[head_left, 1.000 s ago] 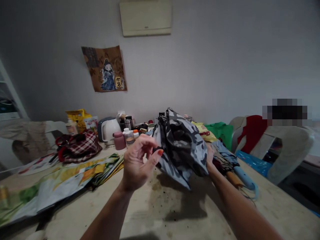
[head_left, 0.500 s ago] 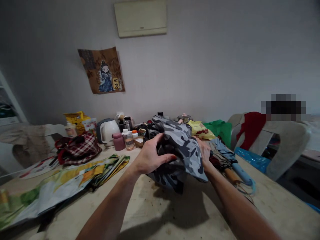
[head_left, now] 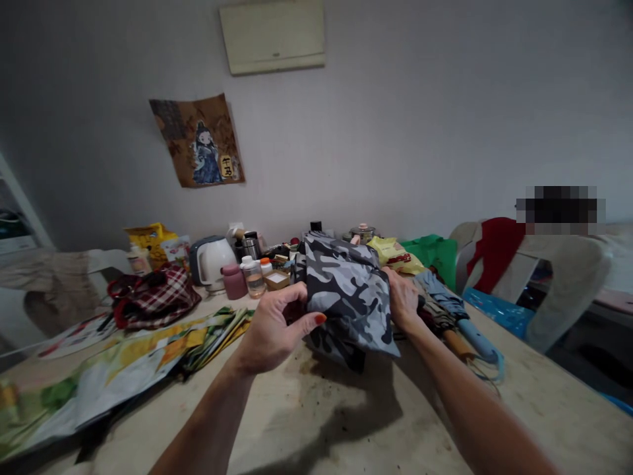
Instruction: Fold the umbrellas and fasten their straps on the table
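Over pale table, one grey camouflage cloth hung raised, gripped between two hands. Right hand was clamped on cloth's right edge, fingers mostly hidden behind. Left hand curved around left edge, thumb tip over near face; could not tell whether pinched tight. Cloth's lower corners dangled below both hands. Farther left: one white kettle, one pink jar, one checkered bag. Beside right forearm lay one brown handle, one blue handle.

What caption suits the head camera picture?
Between left hand and right hand: a gray patterned cloth above a table.
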The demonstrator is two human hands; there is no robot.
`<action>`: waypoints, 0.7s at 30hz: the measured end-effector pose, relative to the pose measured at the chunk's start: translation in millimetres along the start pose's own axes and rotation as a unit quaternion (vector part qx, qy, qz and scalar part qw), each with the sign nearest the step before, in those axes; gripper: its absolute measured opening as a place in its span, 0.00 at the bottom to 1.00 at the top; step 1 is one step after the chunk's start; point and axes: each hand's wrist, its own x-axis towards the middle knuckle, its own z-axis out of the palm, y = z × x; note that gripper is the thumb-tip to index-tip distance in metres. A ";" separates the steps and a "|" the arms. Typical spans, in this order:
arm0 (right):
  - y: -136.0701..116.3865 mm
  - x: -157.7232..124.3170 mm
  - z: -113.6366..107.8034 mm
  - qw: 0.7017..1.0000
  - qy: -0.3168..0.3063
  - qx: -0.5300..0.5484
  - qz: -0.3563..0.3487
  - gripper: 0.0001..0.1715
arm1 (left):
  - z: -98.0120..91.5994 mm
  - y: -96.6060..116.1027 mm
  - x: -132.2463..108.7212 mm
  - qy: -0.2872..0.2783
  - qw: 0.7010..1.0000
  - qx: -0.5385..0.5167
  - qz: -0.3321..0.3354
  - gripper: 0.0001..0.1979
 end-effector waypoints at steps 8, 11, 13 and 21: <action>4.5 2.7 0.9 1.000 0.001 0.017 0.017 0.12 | -8.5 -4.7 4.9 -0.045 0.981 0.171 -0.085 0.07; 3.9 2.0 -0.8 1.000 -0.001 0.023 0.018 0.12 | -11.6 -9.4 2.9 -0.032 0.982 0.168 -0.080 0.01; 4.8 2.3 -0.4 0.999 -0.009 0.030 0.023 0.12 | -14.7 -9.0 -3.3 -0.021 0.996 0.057 -0.064 0.03; 6.3 3.4 -0.6 0.995 -0.037 0.039 0.082 0.15 | -19.8 0.2 -13.2 0.002 0.994 -0.100 0.047 0.06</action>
